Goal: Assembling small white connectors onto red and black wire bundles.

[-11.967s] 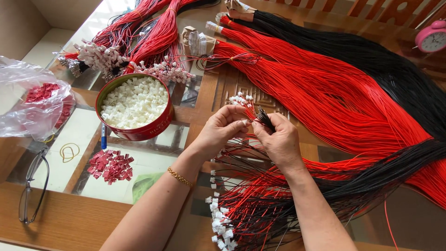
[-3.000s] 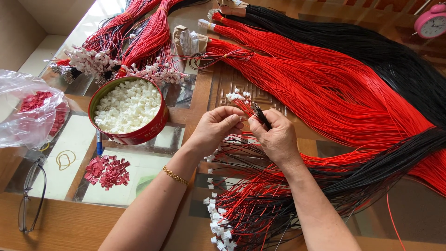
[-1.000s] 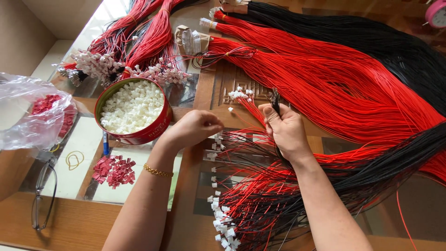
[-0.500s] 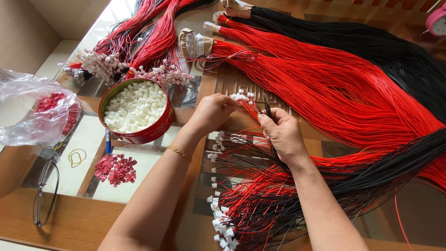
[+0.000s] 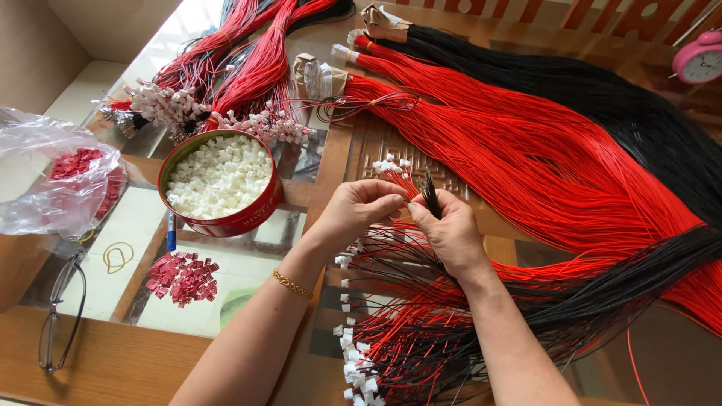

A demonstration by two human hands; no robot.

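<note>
Head view: left hand [image 5: 361, 210] and right hand [image 5: 450, 229], each grip pinched on thin wire ends [image 5: 430, 197] mid-desk, right of the red tin of white connectors [image 5: 219, 179], apparently fitting a connector.

Our glass-topped wooden table [image 5: 113, 361], on it our red tin [image 5: 226, 218] of white connectors, red wire bundles [image 5: 541, 165], black wires [image 5: 624, 113], glasses [image 5: 60, 316], plastic bag [image 5: 53, 180], red connector pile [image 5: 180, 278], rubber band [image 5: 116, 257], pink clock [image 5: 699, 59]
</note>
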